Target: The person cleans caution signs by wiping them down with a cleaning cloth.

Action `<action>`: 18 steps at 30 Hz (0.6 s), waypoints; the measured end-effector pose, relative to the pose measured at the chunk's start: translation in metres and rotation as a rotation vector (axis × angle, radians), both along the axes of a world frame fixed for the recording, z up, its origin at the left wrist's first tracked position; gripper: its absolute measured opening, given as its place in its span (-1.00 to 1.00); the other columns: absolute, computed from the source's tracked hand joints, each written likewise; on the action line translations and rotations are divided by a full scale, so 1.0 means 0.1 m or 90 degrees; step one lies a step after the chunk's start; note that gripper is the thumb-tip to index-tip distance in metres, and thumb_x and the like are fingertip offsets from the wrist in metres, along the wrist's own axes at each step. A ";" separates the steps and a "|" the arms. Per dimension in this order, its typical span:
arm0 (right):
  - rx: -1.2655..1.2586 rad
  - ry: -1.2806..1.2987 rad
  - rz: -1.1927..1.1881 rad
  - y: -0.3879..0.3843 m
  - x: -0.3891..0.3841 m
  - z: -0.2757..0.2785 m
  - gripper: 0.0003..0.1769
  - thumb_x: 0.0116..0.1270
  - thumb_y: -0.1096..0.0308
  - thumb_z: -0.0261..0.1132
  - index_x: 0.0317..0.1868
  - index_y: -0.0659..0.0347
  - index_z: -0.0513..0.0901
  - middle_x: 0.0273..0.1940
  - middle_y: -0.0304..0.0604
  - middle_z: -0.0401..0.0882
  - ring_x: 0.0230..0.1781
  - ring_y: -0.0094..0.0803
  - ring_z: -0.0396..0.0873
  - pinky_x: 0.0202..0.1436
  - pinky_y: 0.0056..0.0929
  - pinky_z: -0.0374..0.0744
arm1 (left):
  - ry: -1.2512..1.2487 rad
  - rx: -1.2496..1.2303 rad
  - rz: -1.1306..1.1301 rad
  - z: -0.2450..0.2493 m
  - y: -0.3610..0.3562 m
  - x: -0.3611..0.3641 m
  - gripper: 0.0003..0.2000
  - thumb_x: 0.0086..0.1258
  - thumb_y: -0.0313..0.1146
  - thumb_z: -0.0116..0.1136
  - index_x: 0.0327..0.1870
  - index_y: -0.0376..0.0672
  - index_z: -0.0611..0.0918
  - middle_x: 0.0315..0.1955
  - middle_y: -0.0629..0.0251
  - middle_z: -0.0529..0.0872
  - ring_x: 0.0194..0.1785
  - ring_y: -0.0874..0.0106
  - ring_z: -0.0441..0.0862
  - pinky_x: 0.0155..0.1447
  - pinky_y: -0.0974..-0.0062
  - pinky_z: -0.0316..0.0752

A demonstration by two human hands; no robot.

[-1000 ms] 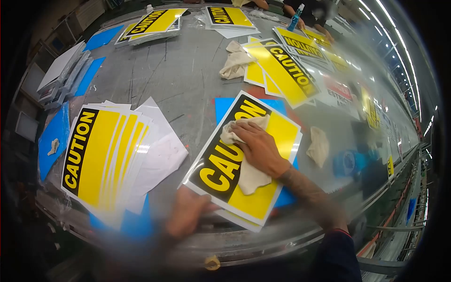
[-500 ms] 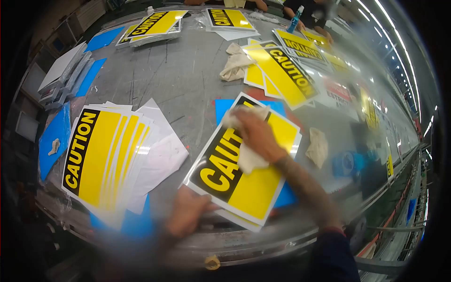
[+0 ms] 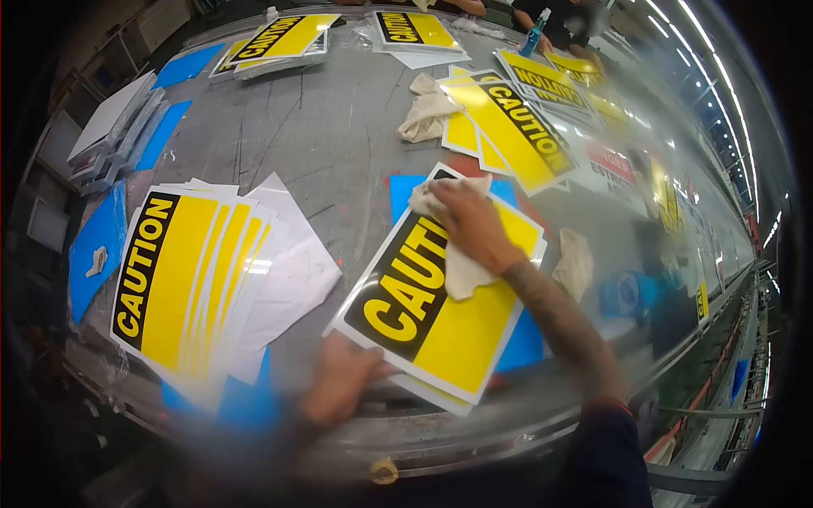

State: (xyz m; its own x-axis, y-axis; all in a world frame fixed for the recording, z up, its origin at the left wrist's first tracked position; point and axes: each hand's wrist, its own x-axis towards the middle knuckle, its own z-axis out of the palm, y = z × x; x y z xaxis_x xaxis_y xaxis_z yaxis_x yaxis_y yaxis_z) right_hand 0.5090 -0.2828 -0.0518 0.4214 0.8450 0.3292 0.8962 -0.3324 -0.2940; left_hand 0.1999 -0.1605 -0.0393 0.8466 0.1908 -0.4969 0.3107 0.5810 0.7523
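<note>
A yellow and black CAUTION sign (image 3: 461, 339) lies tilted in front of me, on at least one more sign whose edge shows below it. My right hand (image 3: 474, 224) is closed on a cream cloth (image 3: 468, 273) and presses it against the sign's upper part, covering some lettering. At the sign's near left corner, my left hand (image 3: 345, 378) grips the edge; it is somewhat blurred and part of its fingers are hidden. Blue sheeting (image 3: 518, 345) shows beneath the sign.
Fanned CAUTION signs (image 3: 182, 288) lie at left, beside white sheets (image 3: 292, 275). More signs (image 3: 517, 127) and a crumpled cloth (image 3: 428, 110) lie farther back. Another cloth (image 3: 574, 261) is at right. Across the table, a person's hand is near a blue spray bottle (image 3: 533, 35).
My right hand has moved slightly up and right across the sign with the cloth. My left hand stays at the near left corner.
</note>
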 end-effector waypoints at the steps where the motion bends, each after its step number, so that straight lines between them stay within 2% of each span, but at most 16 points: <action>1: -0.001 0.034 0.004 0.05 -0.27 -0.01 -0.61 0.53 0.35 0.34 0.32 0.09 0.73 0.35 -0.02 0.73 0.43 -0.01 0.63 0.55 -0.05 0.55 | -0.005 0.005 -0.003 -0.01 0.02 0.03 -0.47 0.55 -0.73 0.04 0.52 -0.39 0.29 0.36 -0.03 0.64 0.35 0.15 0.76 0.25 0.25 0.88; 2: -0.004 0.069 0.008 0.05 -0.46 -0.01 -0.64 0.55 0.31 0.34 0.29 0.10 0.74 0.32 -0.02 0.75 0.41 -0.01 0.65 0.54 -0.05 0.57 | -0.009 0.009 -0.004 -0.01 0.02 0.05 -0.47 0.55 -0.73 0.04 0.52 -0.38 0.28 0.36 -0.03 0.63 0.35 0.15 0.75 0.25 0.25 0.88; 3: 0.022 0.020 0.084 0.02 -0.52 0.00 -0.62 0.56 0.34 0.32 0.32 0.11 0.72 0.30 0.01 0.74 0.36 0.03 0.67 0.48 -0.03 0.60 | -0.001 -0.002 0.007 0.02 0.02 0.06 -0.47 0.55 -0.73 0.04 0.52 -0.38 0.28 0.36 -0.03 0.64 0.34 0.15 0.76 0.25 0.25 0.88; 6: 0.057 0.110 -0.044 0.00 0.12 -0.11 -0.60 0.56 0.35 0.31 0.35 0.11 0.70 0.31 0.04 0.74 0.33 0.07 0.68 0.46 0.00 0.60 | -0.024 -0.003 0.015 0.05 0.01 0.07 -0.47 0.55 -0.73 0.05 0.52 -0.38 0.28 0.35 -0.03 0.64 0.33 0.15 0.77 0.24 0.25 0.89; 8: 0.074 0.077 -0.064 0.05 0.19 -0.11 -0.55 0.56 0.39 0.28 0.42 0.11 0.64 0.39 0.07 0.67 0.42 0.14 0.59 0.52 0.02 0.53 | -0.007 0.011 -0.005 0.04 0.02 0.05 -0.47 0.55 -0.73 0.05 0.52 -0.39 0.28 0.36 -0.04 0.64 0.33 0.15 0.77 0.24 0.25 0.89; 10: 0.100 0.016 -0.029 0.10 -0.14 -0.22 -0.51 0.55 0.39 0.28 0.45 0.11 0.60 0.43 0.08 0.62 0.51 0.13 0.52 0.58 0.02 0.47 | -0.013 0.008 -0.010 -0.05 0.03 0.04 -0.47 0.56 -0.73 0.05 0.52 -0.40 0.28 0.36 -0.04 0.64 0.33 0.15 0.77 0.24 0.25 0.89; 11: 0.067 0.036 0.040 0.04 -0.39 -0.15 -0.46 0.53 0.40 0.29 0.49 0.10 0.54 0.47 0.08 0.58 0.60 0.12 0.41 0.66 0.05 0.37 | -0.011 0.012 0.011 -0.02 0.01 0.03 -0.47 0.56 -0.74 0.05 0.52 -0.40 0.27 0.37 -0.04 0.63 0.33 0.14 0.77 0.24 0.25 0.89; 12: 0.028 0.006 0.089 0.00 -0.58 -0.03 -0.44 0.52 0.39 0.30 0.50 0.07 0.54 0.46 0.08 0.58 0.62 0.11 0.40 0.69 0.06 0.34 | -0.024 0.009 0.012 -0.03 0.02 0.04 -0.46 0.56 -0.74 0.05 0.52 -0.40 0.27 0.37 -0.04 0.63 0.34 0.13 0.76 0.24 0.25 0.89; 13: 0.019 0.022 0.082 -0.01 -0.45 -0.03 -0.45 0.53 0.37 0.30 0.50 0.06 0.54 0.46 0.08 0.58 0.59 0.12 0.42 0.67 0.07 0.35 | -0.034 0.004 0.011 -0.05 0.03 0.04 -0.46 0.56 -0.74 0.05 0.52 -0.40 0.26 0.37 -0.04 0.63 0.34 0.13 0.76 0.25 0.24 0.89; 14: 0.008 0.042 0.071 -0.03 -0.26 -0.08 -0.45 0.53 0.35 0.31 0.50 0.05 0.55 0.47 0.08 0.57 0.57 0.13 0.44 0.66 0.07 0.37 | -0.039 -0.003 0.005 -0.06 0.01 0.03 -0.46 0.56 -0.74 0.05 0.53 -0.40 0.25 0.37 -0.04 0.62 0.34 0.12 0.76 0.25 0.24 0.88; 16: 0.106 0.043 -0.058 0.07 0.22 -0.19 -0.51 0.58 0.30 0.27 0.47 0.09 0.56 0.43 0.12 0.60 0.40 0.18 0.56 0.49 0.07 0.50 | -0.034 -0.006 0.003 0.03 -0.01 0.05 -0.46 0.57 -0.73 0.04 0.53 -0.39 0.25 0.37 -0.05 0.62 0.34 0.11 0.76 0.26 0.23 0.88; 18: 0.077 0.021 -0.132 0.21 0.37 -0.19 -0.55 0.60 0.31 0.24 0.43 0.14 0.57 0.39 0.13 0.63 0.37 0.18 0.59 0.45 0.04 0.54 | -0.032 0.009 -0.004 0.00 0.02 0.04 -0.46 0.57 -0.72 0.04 0.53 -0.39 0.25 0.37 -0.05 0.62 0.33 0.10 0.76 0.26 0.23 0.88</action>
State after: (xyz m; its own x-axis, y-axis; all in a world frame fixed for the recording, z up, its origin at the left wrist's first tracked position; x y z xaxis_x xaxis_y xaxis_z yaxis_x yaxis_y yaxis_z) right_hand 0.5463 -0.2614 -0.0710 0.5939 0.6942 0.4066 0.8018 -0.4688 -0.3707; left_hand 0.2038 -0.1587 -0.0390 0.8717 0.1913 -0.4512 0.2764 0.5683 0.7750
